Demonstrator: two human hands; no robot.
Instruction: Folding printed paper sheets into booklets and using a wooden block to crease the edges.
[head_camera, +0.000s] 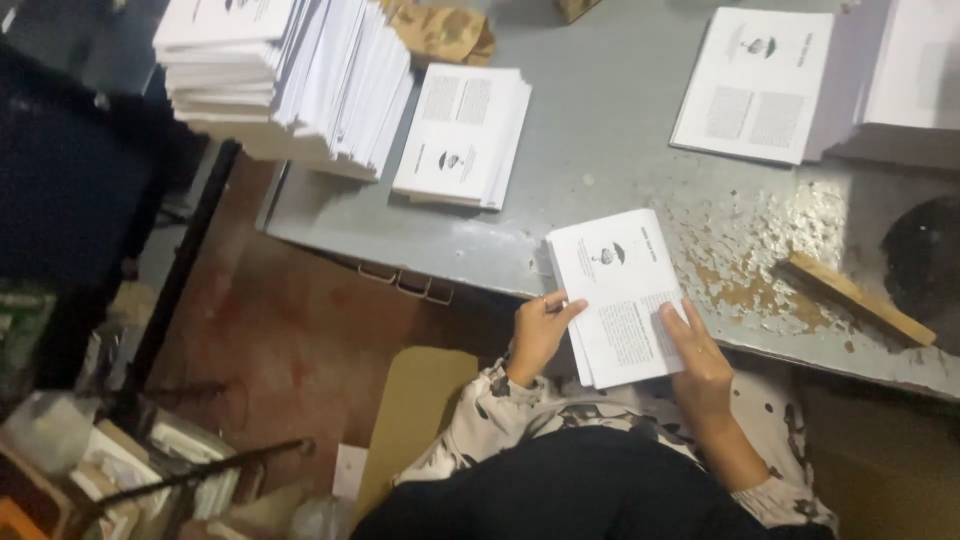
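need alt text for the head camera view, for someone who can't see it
A person's left hand and right hand hold a small stack of white printed sheets at the edge of a worn grey metal table. More white printed stacks and a wooden stick lie on it.

The light was dim and uneven, falling mostly on the grey desk (620, 130), where the chipped patch of paint (770, 240) gave back a pale glare. The white printed sheets (625, 295) were the brightest things and looked slightly washed out, their print too soft to make out. The floor (300, 330) and the left edge sank into deep shadow. The whole picture was soft and grainy, and the tall paper stack (290, 70) leaned with edge distortion.
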